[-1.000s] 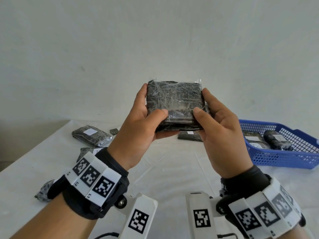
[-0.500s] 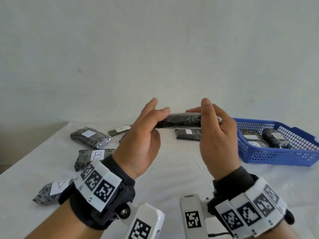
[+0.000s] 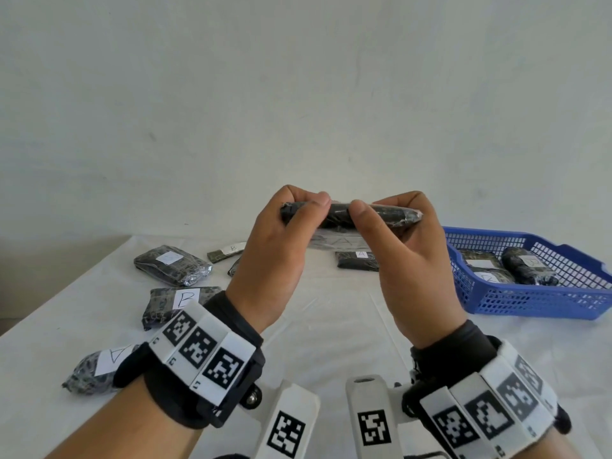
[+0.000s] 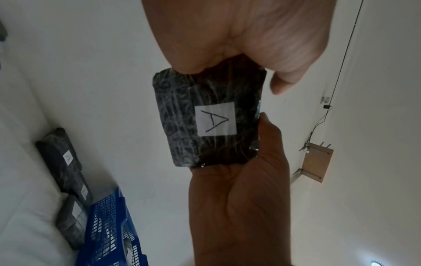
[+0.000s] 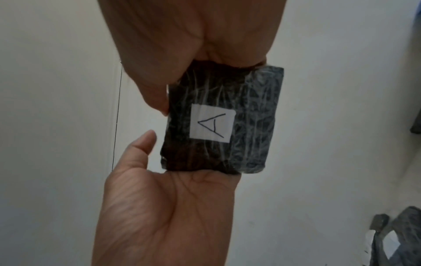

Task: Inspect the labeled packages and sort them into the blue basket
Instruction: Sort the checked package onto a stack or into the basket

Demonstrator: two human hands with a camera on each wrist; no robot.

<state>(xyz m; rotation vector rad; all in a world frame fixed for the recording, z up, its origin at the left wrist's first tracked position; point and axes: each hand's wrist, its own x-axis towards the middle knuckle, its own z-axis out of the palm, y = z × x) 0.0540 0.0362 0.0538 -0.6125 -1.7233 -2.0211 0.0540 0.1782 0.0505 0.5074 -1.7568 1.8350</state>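
A flat dark package (image 3: 341,213) wrapped in clear film is held in the air, edge-on to the head view. My left hand (image 3: 298,207) pinches its left end and my right hand (image 3: 397,223) pinches its right end. Its underside carries a white label with a hand-written A, plain in the left wrist view (image 4: 215,119) and the right wrist view (image 5: 212,124). The blue basket (image 3: 530,304) stands on the table to the right of my hands, apart from them, with wrapped packages (image 3: 526,265) inside.
Several dark labeled packages lie on the white table (image 3: 331,332): one marked B (image 3: 180,301), one marked A (image 3: 99,366) at the near left, one (image 3: 172,265) farther back, a thin one (image 3: 227,253), and one marked A (image 3: 357,260) under my hands. A plain wall stands behind.
The package was upright with its broad face toward the head camera; both hands have tipped it flat and lowered it. The label now faces down.
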